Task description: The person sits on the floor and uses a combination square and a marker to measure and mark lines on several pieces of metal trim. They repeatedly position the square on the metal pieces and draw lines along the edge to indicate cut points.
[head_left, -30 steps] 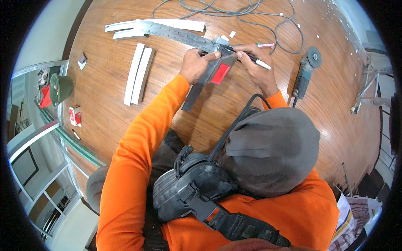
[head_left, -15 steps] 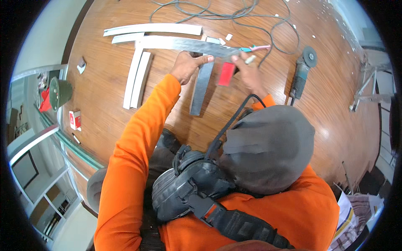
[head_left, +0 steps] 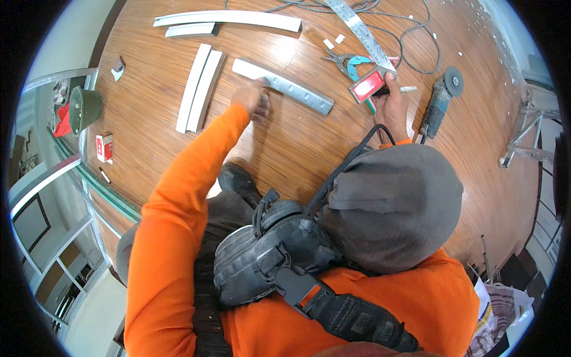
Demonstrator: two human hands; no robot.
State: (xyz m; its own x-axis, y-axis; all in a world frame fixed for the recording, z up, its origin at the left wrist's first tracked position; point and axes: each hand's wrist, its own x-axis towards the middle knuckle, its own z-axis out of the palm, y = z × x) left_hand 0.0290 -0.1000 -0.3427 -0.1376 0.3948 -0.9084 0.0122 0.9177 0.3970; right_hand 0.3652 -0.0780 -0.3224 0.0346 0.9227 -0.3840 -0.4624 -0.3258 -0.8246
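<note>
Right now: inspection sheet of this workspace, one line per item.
Surface: brown wood-grain floor, small white chips scattered at the far side.
Job's things: grey metal channel piece lying flat under the left hand; right hand on a square with a red block and long steel blade, also holding a white marker.
Clutter: white trim strips, long white strip, pliers with blue handles, angle grinder, small red and white box.
Grippers: left open on the channel; right closed around the square.
Cables: grey cord looped at the far side.
Surroundings: glass panel edge at left, metal stand at right.
</note>
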